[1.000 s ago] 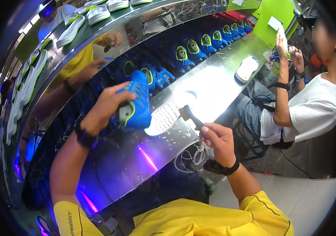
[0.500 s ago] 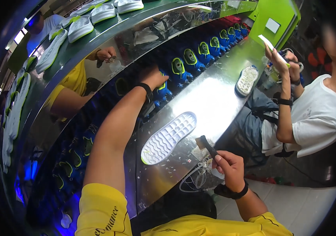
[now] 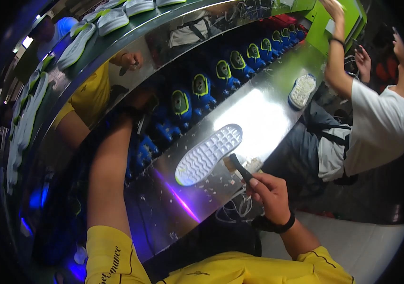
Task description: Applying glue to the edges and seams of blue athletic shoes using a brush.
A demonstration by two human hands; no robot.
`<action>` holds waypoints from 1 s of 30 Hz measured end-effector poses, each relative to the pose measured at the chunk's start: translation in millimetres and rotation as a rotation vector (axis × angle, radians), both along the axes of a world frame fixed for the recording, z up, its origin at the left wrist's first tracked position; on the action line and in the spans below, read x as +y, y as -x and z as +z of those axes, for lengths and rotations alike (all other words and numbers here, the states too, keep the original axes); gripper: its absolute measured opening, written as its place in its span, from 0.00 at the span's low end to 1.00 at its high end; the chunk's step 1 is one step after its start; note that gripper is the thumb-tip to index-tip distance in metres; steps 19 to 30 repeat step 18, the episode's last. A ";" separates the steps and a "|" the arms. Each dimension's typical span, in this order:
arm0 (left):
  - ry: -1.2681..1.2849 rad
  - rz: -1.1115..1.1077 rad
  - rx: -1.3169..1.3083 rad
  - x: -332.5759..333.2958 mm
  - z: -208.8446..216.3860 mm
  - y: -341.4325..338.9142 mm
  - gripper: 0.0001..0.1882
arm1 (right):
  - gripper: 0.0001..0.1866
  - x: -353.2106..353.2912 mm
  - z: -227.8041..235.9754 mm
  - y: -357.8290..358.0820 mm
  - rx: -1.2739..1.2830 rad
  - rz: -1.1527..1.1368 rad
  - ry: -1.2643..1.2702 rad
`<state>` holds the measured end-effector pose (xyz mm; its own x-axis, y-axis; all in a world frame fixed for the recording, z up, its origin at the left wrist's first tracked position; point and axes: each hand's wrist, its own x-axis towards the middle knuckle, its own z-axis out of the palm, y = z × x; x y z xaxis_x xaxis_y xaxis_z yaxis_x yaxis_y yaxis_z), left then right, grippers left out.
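My right hand [image 3: 272, 193] is closed round the black handle of a small brush [image 3: 242, 170], its tan bristles close to the lower right side of a white shoe sole [image 3: 209, 154]. This sole lies tread-up on the shiny metal table. My left hand [image 3: 143, 100] reaches into the dark channel beyond the table, beside a row of blue shoe uppers with neon-green collars [image 3: 181, 102]. Shadow hides its fingers, so I cannot tell whether it holds anything. A smaller blue-edged sole [image 3: 302, 91] rests farther right on the table.
White-grey soles [image 3: 76, 47] line a raised shelf at the upper left, above a reflective metal panel. A co-worker in a white shirt [image 3: 377, 128] sits at the right, one arm raised by a green machine housing [image 3: 322, 31]. Clear tubing [image 3: 235, 208] hangs at the table's near edge.
My left hand has moved left and deeper into the dark channel. My right hand has brought the brush up and left towards the sole. The co-worker's arm has risen.
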<state>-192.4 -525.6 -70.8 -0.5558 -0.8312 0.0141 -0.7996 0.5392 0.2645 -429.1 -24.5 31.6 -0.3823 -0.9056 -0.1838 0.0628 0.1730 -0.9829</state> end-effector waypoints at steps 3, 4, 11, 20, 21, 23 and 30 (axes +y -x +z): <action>-0.640 0.305 0.893 59.6 14.7 -65.4 0.17 | 0.13 5.1 11.0 -14.2 -0.044 0.094 0.005; -0.639 0.311 0.892 86.5 16.4 -74.0 0.17 | 0.13 8.0 12.7 -18.1 -0.047 0.099 0.004; -1.113 0.334 1.782 319.1 82.5 -164.5 0.22 | 0.11 24.0 -1.7 -57.4 -0.130 0.192 0.096; -0.248 0.300 1.074 463.7 122.7 -236.0 0.33 | 0.14 26.1 -14.8 -119.3 -0.058 0.403 0.066; -0.248 0.300 1.074 463.7 122.7 -236.0 0.33 | 0.14 26.1 -14.8 -119.3 -0.058 0.403 0.066; -0.248 0.300 1.074 463.7 122.7 -236.0 0.33 | 0.14 26.1 -14.8 -119.3 -0.058 0.403 0.066; -0.248 0.300 1.074 463.7 122.7 -236.0 0.33 | 0.14 26.1 -14.8 -119.3 -0.058 0.403 0.066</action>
